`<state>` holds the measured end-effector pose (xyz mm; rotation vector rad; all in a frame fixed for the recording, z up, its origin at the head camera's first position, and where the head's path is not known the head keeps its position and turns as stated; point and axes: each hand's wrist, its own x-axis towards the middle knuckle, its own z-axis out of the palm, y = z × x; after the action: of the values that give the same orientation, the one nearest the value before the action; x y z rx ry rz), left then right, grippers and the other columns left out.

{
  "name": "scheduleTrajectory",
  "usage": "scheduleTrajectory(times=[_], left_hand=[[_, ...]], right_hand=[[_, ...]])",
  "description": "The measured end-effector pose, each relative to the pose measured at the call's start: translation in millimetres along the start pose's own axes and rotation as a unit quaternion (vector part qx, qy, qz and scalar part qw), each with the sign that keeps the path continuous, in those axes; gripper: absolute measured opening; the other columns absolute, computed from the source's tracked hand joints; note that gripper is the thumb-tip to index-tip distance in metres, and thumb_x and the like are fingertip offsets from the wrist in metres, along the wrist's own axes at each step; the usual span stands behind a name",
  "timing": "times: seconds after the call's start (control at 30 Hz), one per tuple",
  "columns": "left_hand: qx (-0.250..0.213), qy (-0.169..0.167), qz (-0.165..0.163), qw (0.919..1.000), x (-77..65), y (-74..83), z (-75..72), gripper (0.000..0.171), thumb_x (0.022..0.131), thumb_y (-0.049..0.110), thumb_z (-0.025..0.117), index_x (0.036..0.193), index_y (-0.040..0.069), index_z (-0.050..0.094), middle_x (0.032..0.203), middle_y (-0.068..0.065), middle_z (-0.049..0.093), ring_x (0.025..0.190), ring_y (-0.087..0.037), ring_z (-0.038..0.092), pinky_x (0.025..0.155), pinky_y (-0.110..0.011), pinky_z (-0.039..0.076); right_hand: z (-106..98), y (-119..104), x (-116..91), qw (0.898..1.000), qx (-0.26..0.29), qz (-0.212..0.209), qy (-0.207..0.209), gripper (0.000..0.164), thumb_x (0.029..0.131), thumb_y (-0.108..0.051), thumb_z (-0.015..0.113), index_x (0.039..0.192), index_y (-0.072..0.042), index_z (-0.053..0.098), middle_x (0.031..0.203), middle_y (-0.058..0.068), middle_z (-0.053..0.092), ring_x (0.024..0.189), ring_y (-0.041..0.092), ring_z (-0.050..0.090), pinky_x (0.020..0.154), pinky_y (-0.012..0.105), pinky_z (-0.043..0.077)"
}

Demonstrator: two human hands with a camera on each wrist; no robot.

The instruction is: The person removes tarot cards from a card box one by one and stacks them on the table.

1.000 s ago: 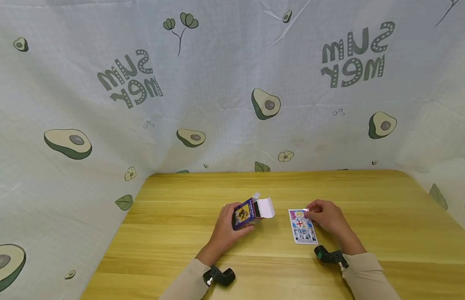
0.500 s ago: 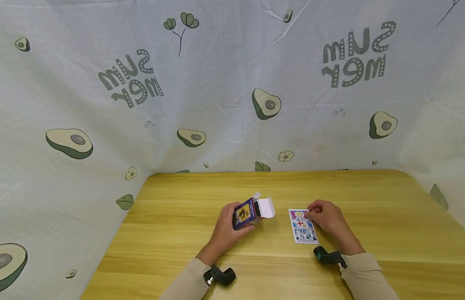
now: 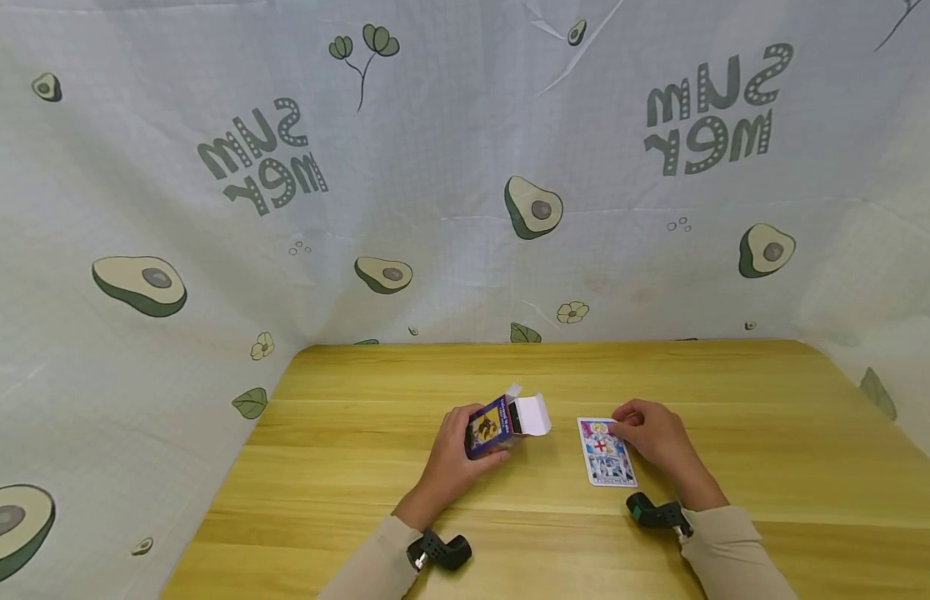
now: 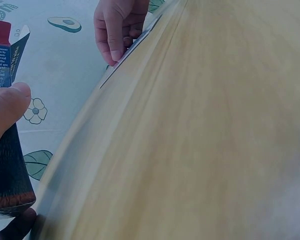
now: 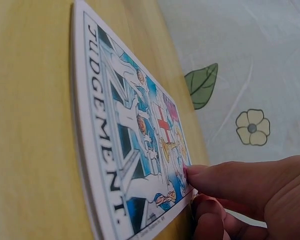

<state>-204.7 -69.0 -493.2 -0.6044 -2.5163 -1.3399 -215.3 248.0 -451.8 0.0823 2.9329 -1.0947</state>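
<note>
The right hand (image 3: pixel 657 435) pinches the card (image 3: pixel 604 458) at its far right corner; a light pinch should avoid bending. The left hand (image 3: pixel 448 465) grips the box (image 3: pixel 488 428), flap (image 3: pixel 533 415) open toward the card, above the table (image 3: pixel 337 467).

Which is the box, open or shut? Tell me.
Open: in the head view, the box has its white flap swung outward, baring a dark opening.
</note>
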Motion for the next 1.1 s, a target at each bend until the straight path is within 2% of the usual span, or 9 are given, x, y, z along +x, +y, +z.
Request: scheduleTrajectory(times=[0.23, 0.4, 0.67, 0.9, 1.1], left_hand=[[-0.002, -0.001, 0.000, 1.0000, 0.6, 0.7, -0.6, 0.073, 0.078, 0.046, 0.078, 0.133, 0.013, 0.045, 0.120, 0.000, 0.052, 0.102, -0.012, 0.046, 0.087, -0.032, 0.044], [-0.001, -0.002, 0.002, 1.0000, 0.6, 2.2, -1.8, 0.073, 0.077, 0.045, 0.079, 0.133, 0.013, 0.045, 0.120, 0.000, 0.051, 0.102, -0.012, 0.046, 0.087, -0.032, 0.044], [0.000, 0.003, 0.009, 1.0000, -1.6, 3.1, -2.5, 0.071, 0.077, 0.042, 0.080, 0.132, 0.013, 0.047, 0.119, 0.000, 0.052, 0.100, -0.013, 0.046, 0.084, -0.031, 0.044], [-0.002, -0.001, 0.004, 1.0000, -1.3, 3.0, -2.4, 0.071, 0.076, 0.041, 0.081, 0.132, 0.014, 0.046, 0.118, 0.000, 0.052, 0.100, -0.013, 0.046, 0.084, -0.031, 0.044], [-0.003, -0.003, 0.000, 1.0000, -1.4, 4.1, -1.8, 0.071, 0.076, 0.038, 0.082, 0.132, 0.014, 0.047, 0.119, -0.001, 0.052, 0.100, -0.013, 0.046, 0.085, -0.031, 0.044]], right_hand=[[-2, -2, -1, 1.000, 0.006, 0.007, -0.002, 0.030, 0.088, -0.019, 0.069, 0.107, 0.004, 0.063, 0.090, 0.014, 0.061, 0.081, 0.027, 0.052, 0.070, 0.036, 0.044], [-4, -6, -3, 1.000, 0.017, -0.007, 0.015, 0.028, 0.089, -0.020, 0.068, 0.107, 0.002, 0.063, 0.091, 0.013, 0.063, 0.081, 0.026, 0.054, 0.069, 0.034, 0.044], [-10, -26, -7, 0.998, 0.050, -0.034, 0.026, 0.029, 0.091, -0.024, 0.066, 0.109, 0.000, 0.064, 0.090, 0.011, 0.061, 0.079, 0.025, 0.053, 0.063, 0.031, 0.047], [-13, -42, -14, 0.996, 0.076, -0.044, 0.018, 0.030, 0.092, -0.025, 0.066, 0.110, -0.001, 0.063, 0.090, 0.010, 0.062, 0.078, 0.023, 0.055, 0.063, 0.027, 0.051], [-13, -53, -20, 0.994, 0.095, -0.049, 0.010, 0.031, 0.092, -0.025, 0.067, 0.110, -0.001, 0.063, 0.090, 0.009, 0.063, 0.076, 0.025, 0.059, 0.065, 0.031, 0.052]])
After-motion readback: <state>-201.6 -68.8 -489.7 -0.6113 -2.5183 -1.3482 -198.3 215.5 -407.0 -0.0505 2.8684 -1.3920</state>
